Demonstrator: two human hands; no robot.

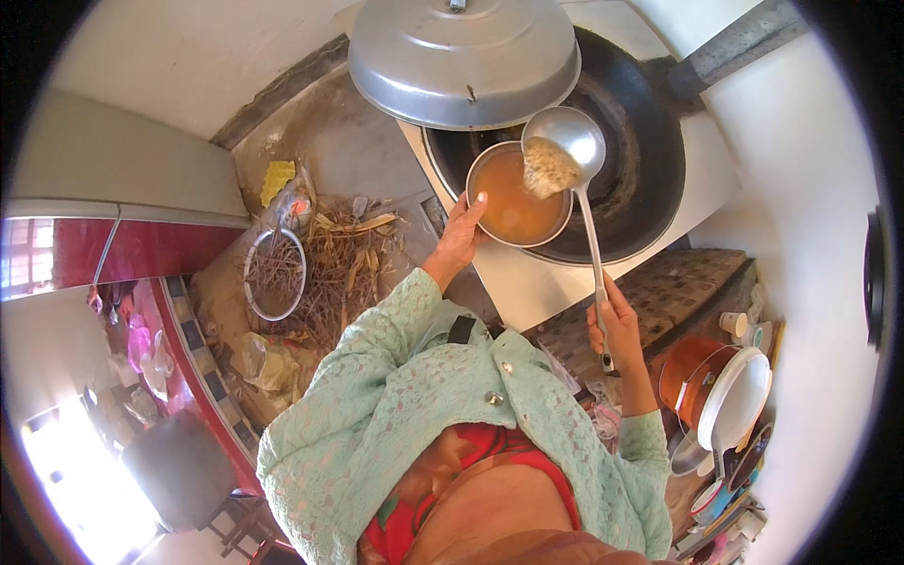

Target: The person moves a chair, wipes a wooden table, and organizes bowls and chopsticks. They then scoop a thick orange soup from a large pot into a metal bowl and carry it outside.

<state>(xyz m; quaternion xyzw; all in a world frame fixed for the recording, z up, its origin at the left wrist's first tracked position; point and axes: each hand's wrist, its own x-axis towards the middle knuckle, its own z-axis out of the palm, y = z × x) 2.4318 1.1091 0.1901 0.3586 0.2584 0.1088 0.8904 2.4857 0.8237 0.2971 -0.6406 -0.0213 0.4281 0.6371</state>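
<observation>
My left hand (459, 237) grips a round metal bowl (516, 241) by its left side, thumb on the rim. Brownish-orange liquid (506, 202) fills much of the bowl, which is over the near left part of a large black wok (650, 188). In my right hand (617, 330) is the long handle of a metal ladle (586, 141). The ladle's head is tipped over the bowl's right side, and a pale, lumpy mass (549, 168) lies at its lip, partly over the liquid. A big domed metal lid (461, 61) covers the wok's far left part.
Dry twigs and husks (353, 250) lie on the floor to the left, with a pale ring (303, 273) among them. To the right are an orange-brown bucket (692, 372), a white lid (736, 400) and a small cup (733, 323). A tiled ledge (650, 292) borders the stove top.
</observation>
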